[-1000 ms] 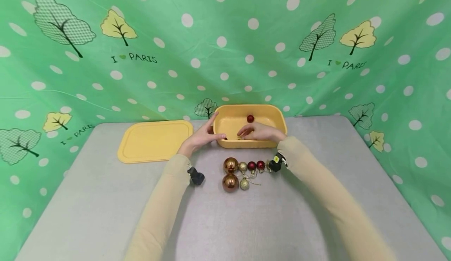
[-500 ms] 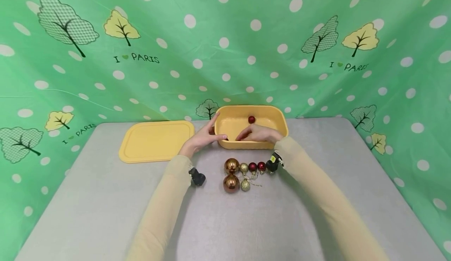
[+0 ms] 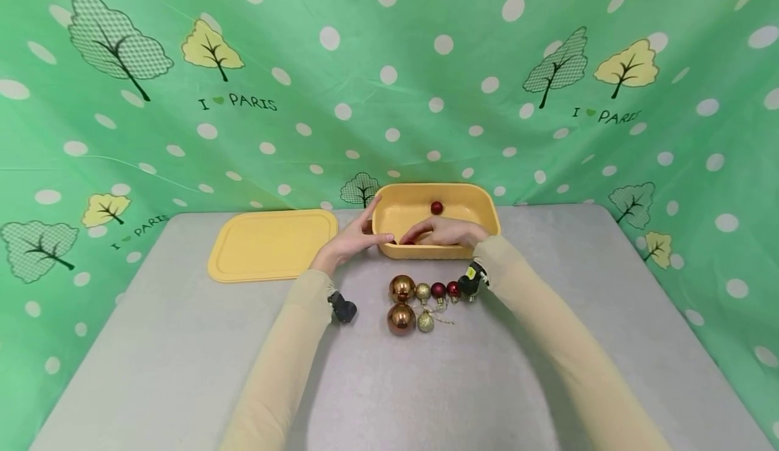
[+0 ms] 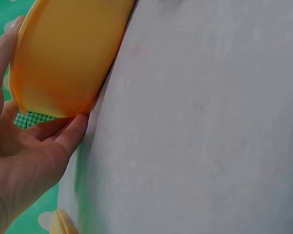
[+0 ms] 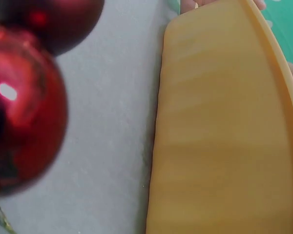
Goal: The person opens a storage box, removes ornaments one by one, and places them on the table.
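A yellow plastic container (image 3: 438, 252) stands at the back of the table. My left hand (image 3: 353, 238) grips its left end; the left wrist view shows the fingers and thumb (image 4: 74, 134) spread around that end. My right hand (image 3: 447, 231) reaches over the front rim into the container, its fingers bent down at a small red bauble (image 3: 408, 242) mostly hidden by them and the rim. Another red bauble (image 3: 437, 207) lies inside near the back wall. In the right wrist view the container's outer wall (image 5: 224, 122) hides the right fingers.
Before the container lie two large copper baubles (image 3: 402, 319), small gold baubles (image 3: 425, 321) and red baubles (image 3: 438, 290), partly covered by the right wrist camera (image 3: 470, 283). A yellow lid (image 3: 274, 245) lies flat to the left. A green polka-dot cloth (image 3: 389, 99) hangs behind.
My right hand has dipped slightly left and lower in the container, its fingers closing at the small red bauble. The left hand keeps its hold on the container.
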The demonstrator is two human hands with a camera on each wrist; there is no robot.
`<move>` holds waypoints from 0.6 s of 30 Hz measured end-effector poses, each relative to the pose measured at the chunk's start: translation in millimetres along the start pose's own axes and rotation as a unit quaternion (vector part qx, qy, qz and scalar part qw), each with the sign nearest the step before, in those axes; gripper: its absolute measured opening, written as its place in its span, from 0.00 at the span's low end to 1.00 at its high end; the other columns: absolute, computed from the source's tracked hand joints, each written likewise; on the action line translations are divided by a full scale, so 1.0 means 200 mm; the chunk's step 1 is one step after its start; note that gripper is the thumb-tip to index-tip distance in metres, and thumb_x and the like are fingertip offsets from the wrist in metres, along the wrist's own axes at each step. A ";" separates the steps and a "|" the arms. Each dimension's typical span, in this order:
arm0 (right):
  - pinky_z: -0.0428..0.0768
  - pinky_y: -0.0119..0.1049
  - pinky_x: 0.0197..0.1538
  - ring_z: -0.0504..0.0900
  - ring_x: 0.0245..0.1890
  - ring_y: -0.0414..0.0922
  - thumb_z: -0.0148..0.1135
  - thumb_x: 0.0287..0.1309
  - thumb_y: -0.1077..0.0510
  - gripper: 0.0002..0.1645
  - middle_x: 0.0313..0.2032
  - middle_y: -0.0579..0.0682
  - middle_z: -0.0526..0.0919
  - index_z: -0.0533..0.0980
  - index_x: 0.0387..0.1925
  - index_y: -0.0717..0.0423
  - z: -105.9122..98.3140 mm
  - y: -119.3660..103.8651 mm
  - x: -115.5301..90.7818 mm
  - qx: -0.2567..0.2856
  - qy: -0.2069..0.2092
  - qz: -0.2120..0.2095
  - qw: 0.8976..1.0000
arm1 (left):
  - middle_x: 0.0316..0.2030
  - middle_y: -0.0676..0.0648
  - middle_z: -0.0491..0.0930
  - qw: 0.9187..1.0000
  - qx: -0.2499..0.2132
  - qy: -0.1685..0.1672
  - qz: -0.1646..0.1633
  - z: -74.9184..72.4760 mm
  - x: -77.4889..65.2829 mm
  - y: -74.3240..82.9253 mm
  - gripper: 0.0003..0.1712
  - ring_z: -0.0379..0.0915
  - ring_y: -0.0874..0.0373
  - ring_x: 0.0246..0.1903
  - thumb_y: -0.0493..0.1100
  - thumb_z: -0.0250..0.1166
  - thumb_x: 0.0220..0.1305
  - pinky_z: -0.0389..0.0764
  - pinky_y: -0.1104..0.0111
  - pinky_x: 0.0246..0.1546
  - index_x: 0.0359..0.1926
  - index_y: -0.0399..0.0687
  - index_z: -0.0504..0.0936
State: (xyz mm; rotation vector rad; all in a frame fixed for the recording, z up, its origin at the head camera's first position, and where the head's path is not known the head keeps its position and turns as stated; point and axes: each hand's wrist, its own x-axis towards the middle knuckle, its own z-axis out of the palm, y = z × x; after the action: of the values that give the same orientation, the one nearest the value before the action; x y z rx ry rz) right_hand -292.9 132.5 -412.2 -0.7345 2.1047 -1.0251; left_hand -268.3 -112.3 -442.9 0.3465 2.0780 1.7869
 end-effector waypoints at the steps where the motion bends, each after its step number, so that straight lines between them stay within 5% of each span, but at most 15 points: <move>1: 0.66 0.39 0.63 0.74 0.57 0.44 0.58 0.61 0.63 0.22 0.54 0.48 0.81 0.78 0.57 0.56 0.00 0.00 0.00 0.005 -0.003 -0.007 1.000 | 0.69 0.29 0.54 1.000 0.000 0.000 0.000 0.00 0.00 0.00 0.59 0.59 0.42 0.65 0.37 0.70 0.59 0.62 0.56 0.64 0.76 0.70 0.39; 8: 0.67 0.38 0.61 0.73 0.57 0.46 0.58 0.63 0.61 0.20 0.53 0.51 0.81 0.78 0.56 0.60 -0.01 0.01 -0.02 0.060 -0.003 -0.048 0.997 | 0.69 0.29 0.54 1.000 0.005 -0.001 0.003 0.00 0.00 0.00 0.58 0.60 0.42 0.65 0.37 0.69 0.60 0.61 0.55 0.65 0.77 0.69 0.39; 18: 0.70 0.40 0.59 0.75 0.55 0.51 0.62 0.62 0.63 0.21 0.52 0.56 0.80 0.76 0.57 0.64 -0.01 -0.02 -0.08 0.084 0.073 -0.061 0.992 | 0.70 0.31 0.53 1.000 0.001 -0.001 0.005 0.00 0.01 -0.02 0.58 0.59 0.43 0.65 0.38 0.70 0.59 0.59 0.55 0.66 0.76 0.72 0.40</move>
State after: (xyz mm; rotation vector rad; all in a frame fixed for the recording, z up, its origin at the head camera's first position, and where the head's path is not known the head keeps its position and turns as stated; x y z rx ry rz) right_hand -284.7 143.5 -403.1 -0.7303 2.0843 -1.3426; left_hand -269.7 -112.2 -446.5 0.3605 2.0816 1.7894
